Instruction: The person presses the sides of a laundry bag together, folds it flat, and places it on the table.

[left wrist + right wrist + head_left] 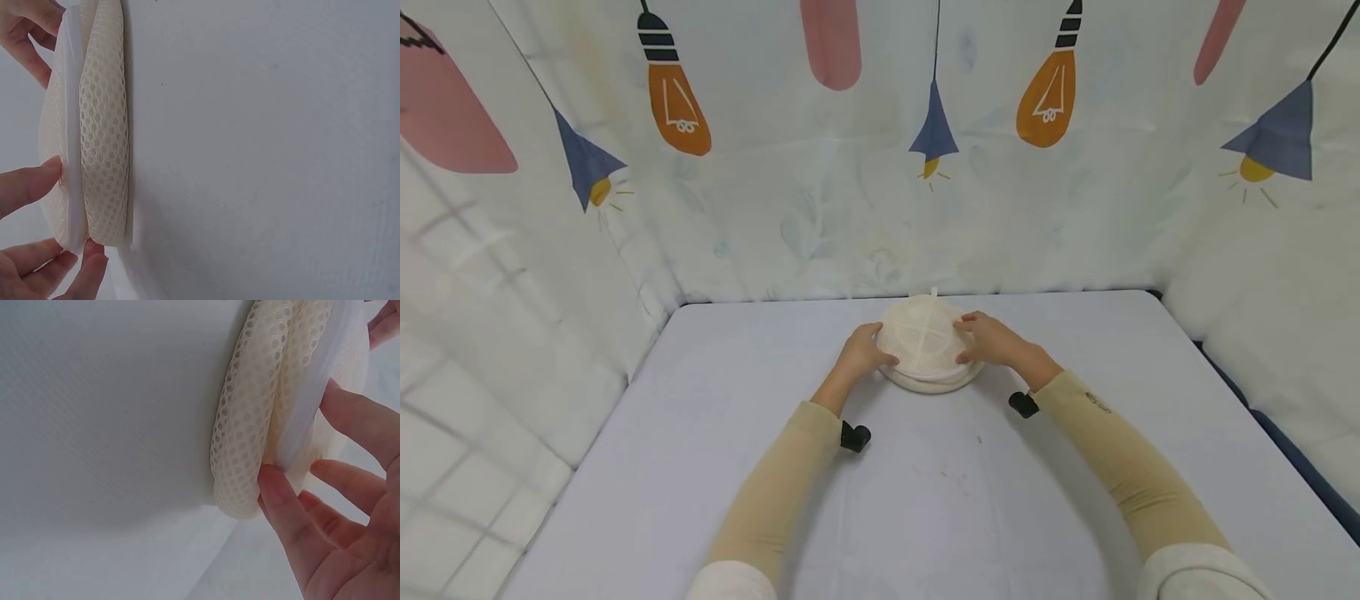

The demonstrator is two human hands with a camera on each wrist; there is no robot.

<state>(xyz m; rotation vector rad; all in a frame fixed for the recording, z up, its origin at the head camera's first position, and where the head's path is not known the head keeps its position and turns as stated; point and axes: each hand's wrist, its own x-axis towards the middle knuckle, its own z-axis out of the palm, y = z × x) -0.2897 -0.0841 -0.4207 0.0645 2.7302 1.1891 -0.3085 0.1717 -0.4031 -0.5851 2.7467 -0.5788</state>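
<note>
A round, cream mesh laundry bag (922, 337) lies near the table's far edge, domed on top, with a small tab at its back. In the left wrist view its thick honeycomb mesh rim (105, 144) shows beside a smooth white band (74, 125). My left hand (861, 352) grips the bag's left side, thumb (31, 184) on the upper mesh and other fingers round the edge. On the opposite side my right hand (992, 339) holds it, with fingertips at the white band and rim in the right wrist view.
A white cloth covers the table (737, 358), with a few small specks (951, 475) in front of the bag. Behind it hangs a curtain (850, 208) printed with lamps and bulbs. Pale fabric walls stand at left and right. Small black wrist cameras (854, 437) sit by both cuffs.
</note>
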